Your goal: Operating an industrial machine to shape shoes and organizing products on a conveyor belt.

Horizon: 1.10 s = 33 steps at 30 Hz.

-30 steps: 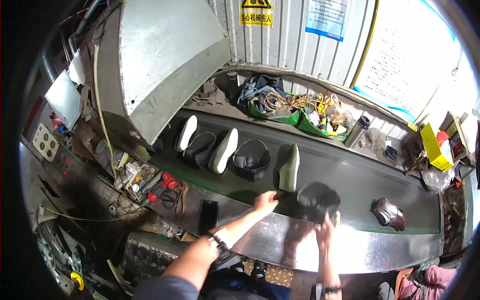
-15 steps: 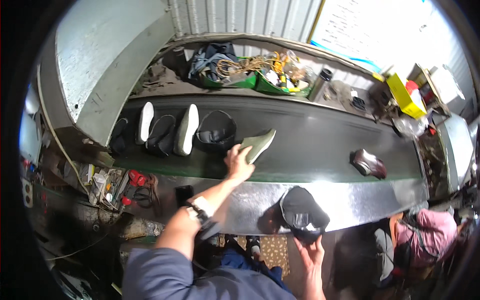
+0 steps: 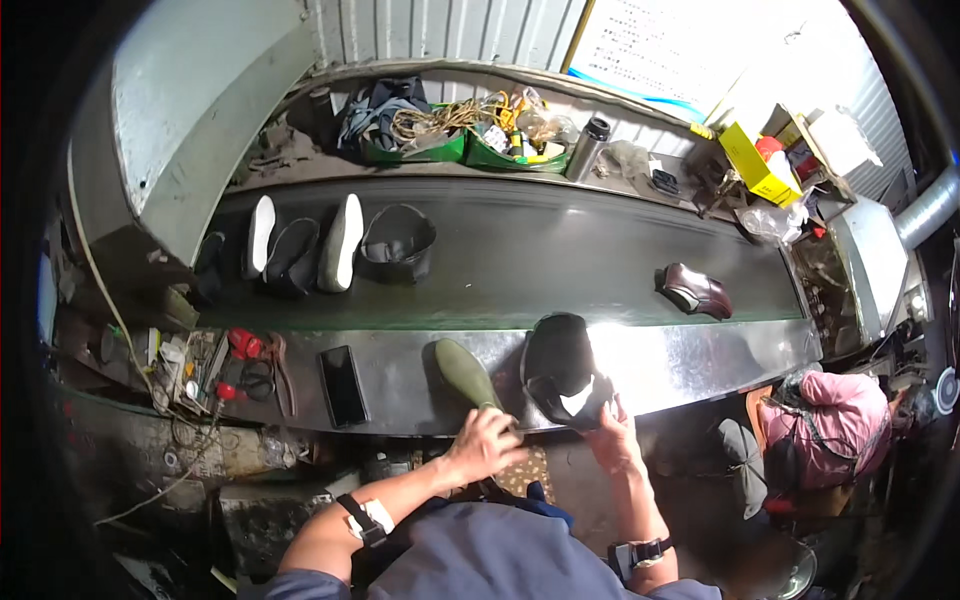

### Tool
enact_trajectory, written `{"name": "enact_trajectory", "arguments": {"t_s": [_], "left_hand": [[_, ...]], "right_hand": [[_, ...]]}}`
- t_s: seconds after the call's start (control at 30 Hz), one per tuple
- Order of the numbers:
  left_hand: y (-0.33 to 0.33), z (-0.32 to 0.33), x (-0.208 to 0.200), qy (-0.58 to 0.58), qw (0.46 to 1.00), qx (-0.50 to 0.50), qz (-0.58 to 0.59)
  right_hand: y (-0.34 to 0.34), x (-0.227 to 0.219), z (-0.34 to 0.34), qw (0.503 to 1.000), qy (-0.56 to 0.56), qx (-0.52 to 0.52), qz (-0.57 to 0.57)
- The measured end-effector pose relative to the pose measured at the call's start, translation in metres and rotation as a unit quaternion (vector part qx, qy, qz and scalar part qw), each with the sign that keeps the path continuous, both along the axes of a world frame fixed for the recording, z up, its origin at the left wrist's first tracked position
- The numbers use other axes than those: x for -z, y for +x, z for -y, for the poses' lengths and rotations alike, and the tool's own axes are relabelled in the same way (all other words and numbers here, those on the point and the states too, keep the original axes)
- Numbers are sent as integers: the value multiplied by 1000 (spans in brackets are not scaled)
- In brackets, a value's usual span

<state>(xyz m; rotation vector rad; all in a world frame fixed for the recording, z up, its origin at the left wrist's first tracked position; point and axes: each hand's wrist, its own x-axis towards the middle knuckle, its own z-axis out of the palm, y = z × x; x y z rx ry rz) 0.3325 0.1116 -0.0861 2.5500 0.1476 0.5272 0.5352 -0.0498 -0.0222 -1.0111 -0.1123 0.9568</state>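
One green shoe form point(image 3: 463, 372) aslant; rounded end toward belt point(image 3: 550, 260)

Legible text: none; one printed wall sheet point(image 3: 655, 55) noted.
White, mounted on the corrugated metal wall point(image 3: 440, 40), upper right of the head view. Rows of small dark characters point(image 3: 630, 35) on its left part, too small and blurred to make out; glare bleaches the right part to near-blank white. Rows slant down toward the right. Blue band point(image 3: 630, 92) along the lower edge, dark yellow strip point(image 3: 578, 36) down the left side; top cut off by the frame.
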Motion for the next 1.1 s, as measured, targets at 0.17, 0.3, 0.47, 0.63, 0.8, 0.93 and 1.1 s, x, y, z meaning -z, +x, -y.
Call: {"name": "enact_trajectory", "arguments": {"t_s": [0.17, 0.3, 0.47, 0.63, 0.8, 0.93, 1.1], "left_hand": [[20, -105, -3, -897, 413, -158, 9], [30, -151, 16, -829, 512, -207, -88], [42, -168, 40, -461, 811, -351, -85], [53, -143, 51, -233, 842, -477, -92], [29, -123, 61, -455, 761, -432, -167], [58, -75, 59, -268, 798, -520, -147], [63, -85, 59, -316, 777, -533, -113]], "right_hand": [[-50, -35, 6, 788, -241, -301, 481], [-93, 40, 12, 554, -121, -250, 784], [-100, 88, -20, 661, -94, -103, 737], [-99, 109, -36, 792, -148, -76, 588], [-88, 95, 5, 802, -114, -177, 558], [-82, 105, 16, 775, -120, -228, 577], [-63, 122, 12, 797, -76, -250, 544]]}}
